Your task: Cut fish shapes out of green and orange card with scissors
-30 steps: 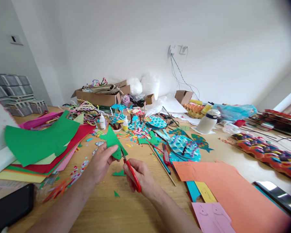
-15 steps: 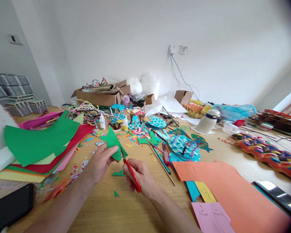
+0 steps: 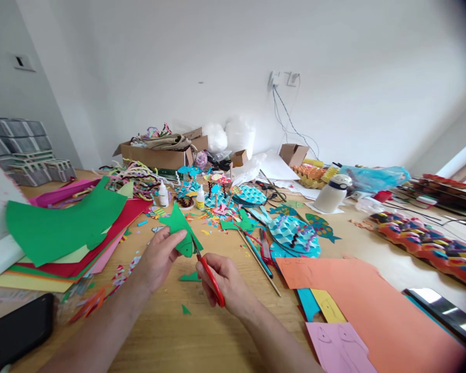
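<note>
Between thumb and fingers, my left hand (image 3: 161,259) pinches a piece of green paper (image 3: 177,220) with a fish outline drawn on it. Red-handled scissors (image 3: 212,282) are in my right hand (image 3: 227,285), their blades set into the right side of the paper. Part of the blades is hidden by the paper. Below the hands, green paper offcuts (image 3: 190,277) lie on the wooden table (image 3: 171,331).
Stacked coloured sheets (image 3: 66,223) lie at the left, near a black phone (image 3: 19,324). Orange paper (image 3: 357,295) and a pink sheet with drawn fish (image 3: 337,344) are at the right. Glue bottles (image 3: 163,196), a white flask (image 3: 333,194) and a cardboard box (image 3: 159,155) stand farther back.
My left thumb and fingers have shifted slightly up and left on the green paper. The scissors stay in nearly the same place at its right side.
</note>
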The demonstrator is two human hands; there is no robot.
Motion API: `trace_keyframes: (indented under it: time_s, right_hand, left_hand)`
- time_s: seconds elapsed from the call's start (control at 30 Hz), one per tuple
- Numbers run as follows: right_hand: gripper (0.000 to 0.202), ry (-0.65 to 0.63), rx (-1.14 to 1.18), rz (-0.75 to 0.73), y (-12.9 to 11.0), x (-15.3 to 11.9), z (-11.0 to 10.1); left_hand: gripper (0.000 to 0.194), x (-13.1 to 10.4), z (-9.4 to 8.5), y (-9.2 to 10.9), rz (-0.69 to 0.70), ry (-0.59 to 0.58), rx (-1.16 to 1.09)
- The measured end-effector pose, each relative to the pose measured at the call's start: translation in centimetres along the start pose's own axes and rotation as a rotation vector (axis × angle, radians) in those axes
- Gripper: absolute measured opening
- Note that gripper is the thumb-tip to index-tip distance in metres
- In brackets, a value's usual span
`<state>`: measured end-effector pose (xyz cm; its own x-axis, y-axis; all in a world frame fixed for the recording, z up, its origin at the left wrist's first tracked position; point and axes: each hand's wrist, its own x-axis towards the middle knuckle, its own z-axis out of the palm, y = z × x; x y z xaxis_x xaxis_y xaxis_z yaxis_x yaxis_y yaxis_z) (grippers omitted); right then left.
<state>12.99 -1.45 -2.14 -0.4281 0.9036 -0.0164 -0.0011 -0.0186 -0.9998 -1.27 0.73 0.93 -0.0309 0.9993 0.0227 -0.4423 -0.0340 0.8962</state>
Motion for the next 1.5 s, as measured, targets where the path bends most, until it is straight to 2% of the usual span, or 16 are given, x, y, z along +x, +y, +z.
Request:
trace_keyframes:
  time_s: [0.3, 0.9, 1.5]
  right_hand:
    - [0.047, -0.018, 0.03, 0.023, 0.0, 0.11, 0.01]
    - [0.052, 0.004, 0.031, -0.008, -0.1, 0.03, 0.1]
    - [0.046, 0.003, 0.039, 0.0, 0.03, 0.12, -0.01]
  left_hand:
    - [0.016, 0.08, -0.03, -0.3, -0.011, -0.019, 0.033]
    - [0.018, -0.1, 0.14, -0.57, -0.018, -0.074, -0.068]
    - [0.022, -0.01, 0.06, -0.47, -0.043, -0.033, -0.019]
